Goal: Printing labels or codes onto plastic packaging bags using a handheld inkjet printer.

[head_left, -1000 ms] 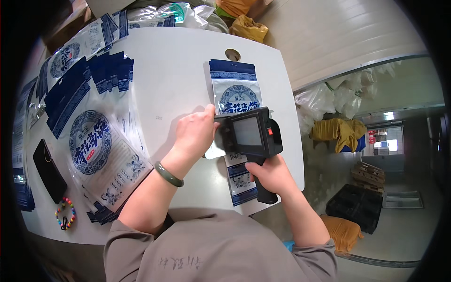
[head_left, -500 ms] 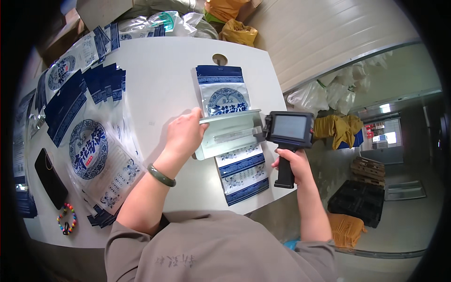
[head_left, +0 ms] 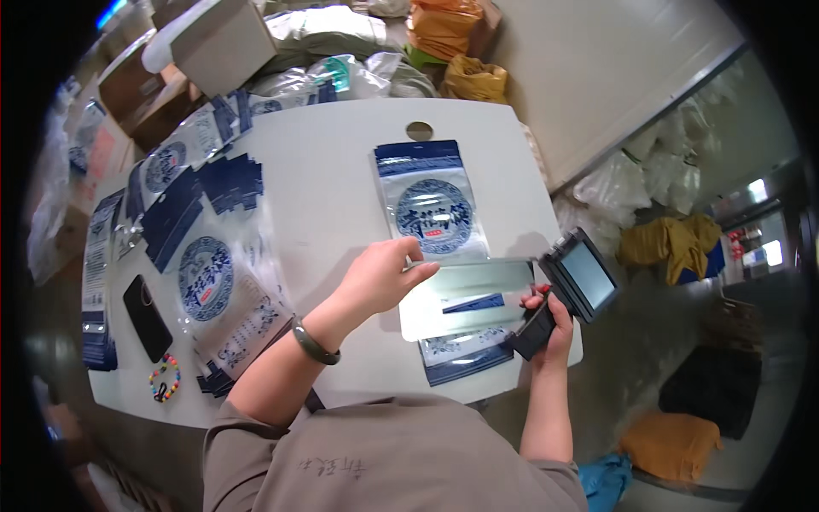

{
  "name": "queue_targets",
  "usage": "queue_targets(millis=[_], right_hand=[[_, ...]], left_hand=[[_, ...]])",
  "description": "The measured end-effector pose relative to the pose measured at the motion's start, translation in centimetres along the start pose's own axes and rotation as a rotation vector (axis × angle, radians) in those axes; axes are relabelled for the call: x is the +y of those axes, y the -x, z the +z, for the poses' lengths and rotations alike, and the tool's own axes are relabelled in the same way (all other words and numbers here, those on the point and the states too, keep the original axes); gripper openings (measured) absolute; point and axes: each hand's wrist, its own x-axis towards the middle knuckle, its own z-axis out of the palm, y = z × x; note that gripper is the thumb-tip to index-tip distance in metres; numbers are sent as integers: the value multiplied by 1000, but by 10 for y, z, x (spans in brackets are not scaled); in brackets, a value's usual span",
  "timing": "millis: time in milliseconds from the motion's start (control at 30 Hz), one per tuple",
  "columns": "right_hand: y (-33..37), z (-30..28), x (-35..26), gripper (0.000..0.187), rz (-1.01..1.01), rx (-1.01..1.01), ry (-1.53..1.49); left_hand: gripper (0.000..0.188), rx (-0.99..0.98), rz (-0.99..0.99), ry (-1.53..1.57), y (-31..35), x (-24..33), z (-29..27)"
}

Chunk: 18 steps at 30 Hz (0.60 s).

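My left hand (head_left: 381,275) pinches the raised far edge of a pale metal plate (head_left: 426,314) near its left corner. The plate has a narrow cut-out, and blue print shows through it. Under it lies a blue-and-white printed pouch (head_left: 433,213), flat, perhaps the top one of a stack; its round emblem is in sight beyond the plate. My right hand (head_left: 553,331) is wrapped round the black handle of a handheld printer with a screen (head_left: 587,277). The printer is tilted to the right, at the plate's right end; whether they touch I cannot tell.
Overlapping printed pouches (head_left: 209,282) cover the left of the white table (head_left: 333,171). A black phone (head_left: 147,317) with a beaded strap (head_left: 165,378) lies near the left edge. Behind the table are cartons (head_left: 223,49) and sacks (head_left: 478,78). Plastic bags (head_left: 610,183) lie on the right.
The plate has slid toward me along the pouch, uncovering the emblem. The printer has turned and tilted to the right. My left hand has moved from the plate's left side to its far edge.
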Motion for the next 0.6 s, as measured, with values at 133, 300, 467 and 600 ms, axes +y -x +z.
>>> queue_targets(millis=[133, 300, 467, 600], right_hand=[[-3, 7, 6, 26, 19, 10, -173], [4, -3, 12, 22, 18, -60, -246], [6, 3, 9, 23, -5, -88, -135], [3, 4, 8, 24, -10, -92, -146]], left_hand=[[46, 329, -184, 8, -37, -26, -15], [43, 380, -231, -71, -89, -53, 0], [28, 423, -161, -324, -76, -38, -6], [18, 737, 174, -209, -62, -29, -11]])
